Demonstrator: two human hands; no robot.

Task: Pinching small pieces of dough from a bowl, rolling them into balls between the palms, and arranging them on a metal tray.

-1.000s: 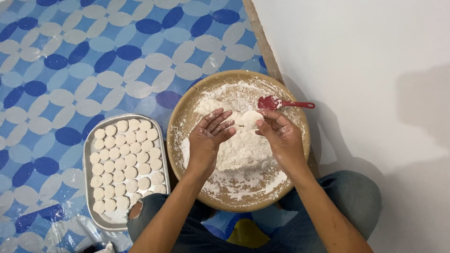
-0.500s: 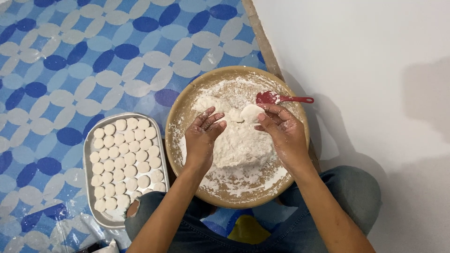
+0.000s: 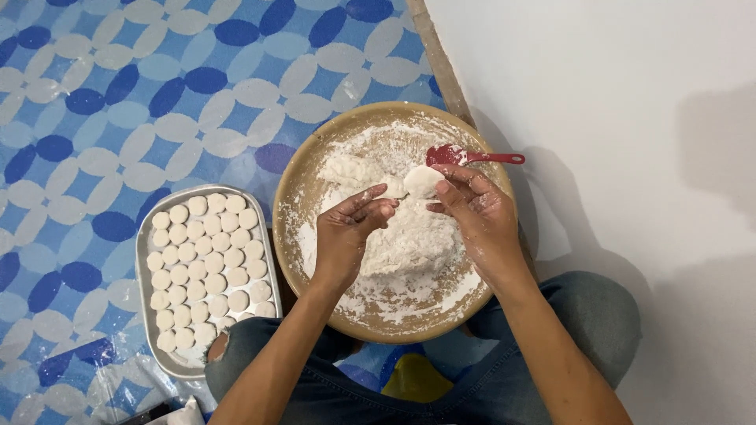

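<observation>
- The right hand (image 3: 479, 216) pinches a small white dough piece (image 3: 422, 180) between thumb and fingertips, fingers curled closed around it, above the far middle of the round tan tray (image 3: 299, 197).
- The left hand (image 3: 350, 232) is half open and holds nothing; its fingertips point toward the dough piece and almost meet it from the left.
- The dough piece is a rounded lump with no clear long axis; it sits between the two hands, closer to the right one, which carries it.
- Beneath both hands lies a floury dough mound (image 3: 409, 240).
- A red spatula (image 3: 465, 156) rests on the tray's far rim, just beyond the right hand.
- A metal tray (image 3: 146, 260) of white discs (image 3: 206, 260) lies on the patterned blue mat (image 3: 118, 94), to the left of the left hand.
</observation>
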